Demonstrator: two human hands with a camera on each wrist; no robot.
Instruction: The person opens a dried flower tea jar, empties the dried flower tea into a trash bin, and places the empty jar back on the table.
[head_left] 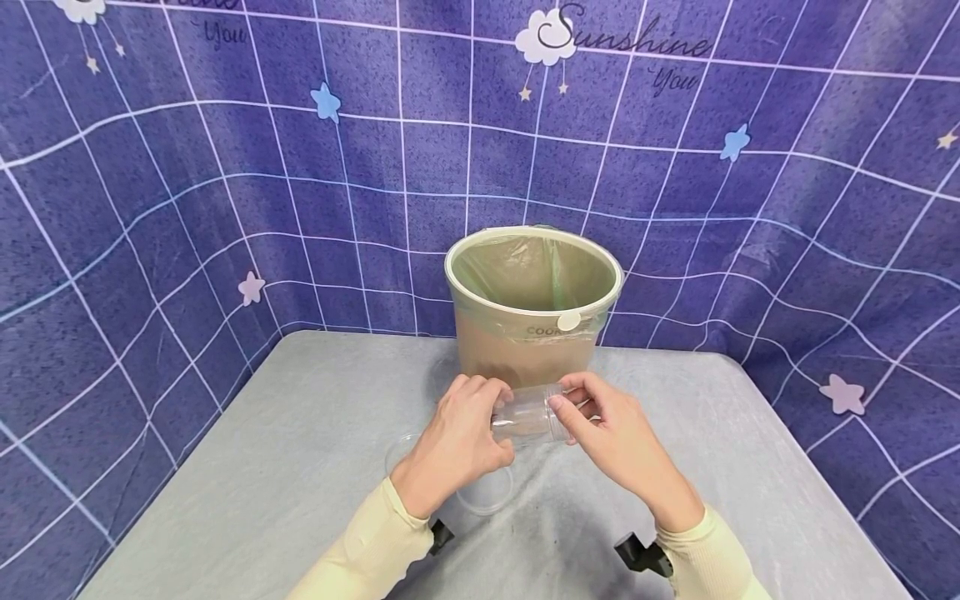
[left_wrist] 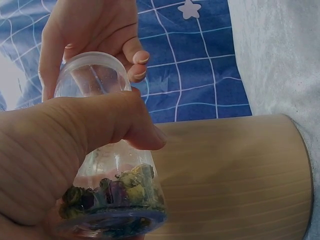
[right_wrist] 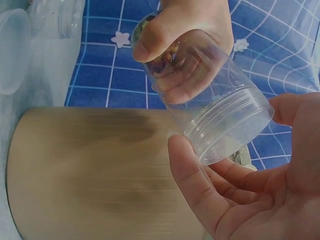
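My left hand (head_left: 461, 433) grips a clear plastic jar (head_left: 521, 412) around its body, holding it on its side with the ridged end toward the right. Dried flower pieces (left_wrist: 125, 190) in yellow, green and purple are gathered at the base end. At the ridged end, the fingers and thumb of my right hand (head_left: 618, 429) hold the rim (right_wrist: 235, 125) from around its edge. Part of the base is covered by the left fingers.
Just behind the hands stands a beige bin (head_left: 517, 354) with a pale rim and a clear liner. A second clear jar (right_wrist: 57, 17) and a round translucent lid (right_wrist: 12, 52) are on the grey-covered table (head_left: 315, 400). Blue patterned cloth (head_left: 360, 217) surrounds the table.
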